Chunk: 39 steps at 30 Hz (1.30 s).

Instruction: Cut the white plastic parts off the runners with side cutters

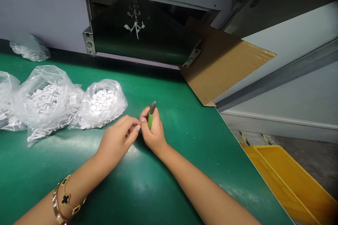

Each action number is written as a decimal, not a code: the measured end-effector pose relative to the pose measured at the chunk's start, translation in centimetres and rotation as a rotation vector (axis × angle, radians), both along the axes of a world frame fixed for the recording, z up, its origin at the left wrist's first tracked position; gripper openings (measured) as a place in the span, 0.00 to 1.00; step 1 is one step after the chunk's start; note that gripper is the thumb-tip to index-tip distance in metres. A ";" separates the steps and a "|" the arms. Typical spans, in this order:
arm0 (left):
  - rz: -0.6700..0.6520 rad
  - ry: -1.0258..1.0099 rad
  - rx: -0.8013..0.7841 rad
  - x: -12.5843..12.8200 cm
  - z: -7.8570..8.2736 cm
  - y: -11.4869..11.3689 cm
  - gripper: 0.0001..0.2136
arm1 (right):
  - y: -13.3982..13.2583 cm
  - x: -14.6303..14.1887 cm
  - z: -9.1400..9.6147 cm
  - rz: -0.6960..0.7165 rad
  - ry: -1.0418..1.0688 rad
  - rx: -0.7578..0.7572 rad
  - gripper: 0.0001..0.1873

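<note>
Spanning the lower view, a green tabletop (169, 190) lies before a dark conveyor belt (158, 44). At left on the table, clear bags (26, 103) of loose white pieces (102, 100) suggest that much has been separated already. Near centre, the left hand (117, 137) and right hand (155, 133) meet at the fingertips; whether the left pinches a piece cannot be told. Two branched white mouldings (136, 27) on the belt, apparently whole, would be work left. Smallest is the green-handled tool (150, 121), clasped in the right hand, tip forward. No writing or brand is legible.
</note>
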State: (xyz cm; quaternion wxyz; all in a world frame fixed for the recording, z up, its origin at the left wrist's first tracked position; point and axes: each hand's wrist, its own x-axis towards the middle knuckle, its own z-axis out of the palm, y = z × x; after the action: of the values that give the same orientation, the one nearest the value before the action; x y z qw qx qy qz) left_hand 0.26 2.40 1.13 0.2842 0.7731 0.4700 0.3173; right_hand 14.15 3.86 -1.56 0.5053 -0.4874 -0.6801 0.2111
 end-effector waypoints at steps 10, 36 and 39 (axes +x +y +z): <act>0.064 0.450 0.351 -0.2 -0.6 -0.1 0.09 | 0.2 0.0 -0.2 -0.035 -0.302 0.185 0.08; 0.007 0.046 -0.038 0.1 -0.1 0.0 0.08 | 0.2 0.0 0.0 -0.054 -0.157 0.053 0.09; -0.005 -0.012 -0.103 0.1 -0.2 0.3 0.07 | 0.2 0.0 -0.1 -0.048 -0.234 0.147 0.09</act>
State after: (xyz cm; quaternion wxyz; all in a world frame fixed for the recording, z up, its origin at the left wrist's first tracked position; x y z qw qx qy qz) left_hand 0.36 2.74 0.88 0.3272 0.7567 0.4822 0.2964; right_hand 14.17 4.08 -1.69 0.4617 -0.4866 -0.7361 0.0901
